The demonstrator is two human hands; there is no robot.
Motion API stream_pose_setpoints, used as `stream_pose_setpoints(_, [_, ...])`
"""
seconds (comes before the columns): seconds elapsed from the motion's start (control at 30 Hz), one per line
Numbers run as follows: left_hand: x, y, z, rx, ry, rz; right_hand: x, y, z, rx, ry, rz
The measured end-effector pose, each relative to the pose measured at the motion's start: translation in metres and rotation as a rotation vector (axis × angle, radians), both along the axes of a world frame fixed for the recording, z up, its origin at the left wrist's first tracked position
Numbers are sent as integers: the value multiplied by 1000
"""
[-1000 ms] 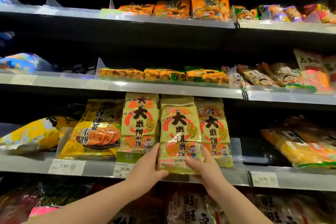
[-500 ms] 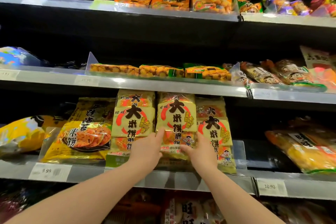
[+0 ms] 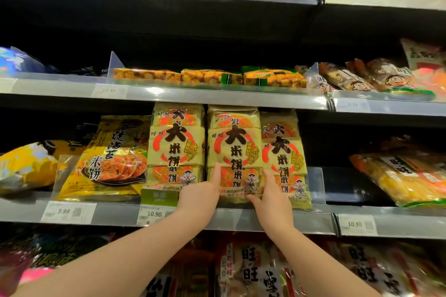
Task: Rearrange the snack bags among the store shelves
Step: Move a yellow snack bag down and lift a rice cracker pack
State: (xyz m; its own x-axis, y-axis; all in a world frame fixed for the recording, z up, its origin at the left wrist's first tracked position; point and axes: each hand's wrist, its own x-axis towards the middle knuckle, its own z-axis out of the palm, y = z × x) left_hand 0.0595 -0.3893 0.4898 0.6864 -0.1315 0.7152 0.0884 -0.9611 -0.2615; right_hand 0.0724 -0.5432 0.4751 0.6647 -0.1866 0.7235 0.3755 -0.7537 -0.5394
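Three beige rice-cracker bags with big black characters stand side by side on the third shelf (image 3: 241,220). Both hands are at the bottom of the middle bag (image 3: 233,147), which stands upright between the left bag (image 3: 177,147) and the right bag (image 3: 283,152). My left hand (image 3: 200,196) holds its lower left edge, thumb up on the front and fingers hidden beside the bag. My right hand (image 3: 272,200) presses on its lower right front with forefinger and thumb spread out straight.
A yellow seaweed rice-cracker bag (image 3: 113,159) leans left of the trio, and orange bags (image 3: 405,176) lie to the right. The shelf above (image 3: 217,95) carries flat nut-snack packs (image 3: 210,76). More bags fill the top shelf and the one below. Price tags line the shelf edges.
The middle bag has gone from out in front of the shelf edge back into the row and now stands upright between its neighbours. Both hands moved forward with it.
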Motion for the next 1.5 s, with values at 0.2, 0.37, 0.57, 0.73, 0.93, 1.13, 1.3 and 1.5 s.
stream_pose_setpoints(0.2, [-3,5,-2,-84,-43,-51,-4,-5,-4,-28,-7,-33])
stream_pose_setpoints(0.37, [-9,3,-10,-89,-77,-173,-6,-11,-9,-12,-133,-7])
stream_pose_setpoints(0.57, [2,3,0,25,-241,-196,-10,-5,-6,-352,-174,-97])
stream_pose_setpoints(0.73, [12,2,2,31,-153,-165,-1,4,-6,-462,-114,-187])
stream_pose_setpoints(0.93, [7,2,4,15,-114,-176,-2,9,-5,-440,-68,-170])
stream_pose_setpoints(1.13, [-25,9,-14,-82,-168,-280,-36,15,-18,-398,-84,-133])
stream_pose_setpoints(1.3, [-66,29,-51,-204,-138,-318,-66,33,-47,-352,-67,-48])
stream_pose_setpoints(1.5, [-103,81,-96,-297,26,-141,-100,61,-91,-342,59,49])
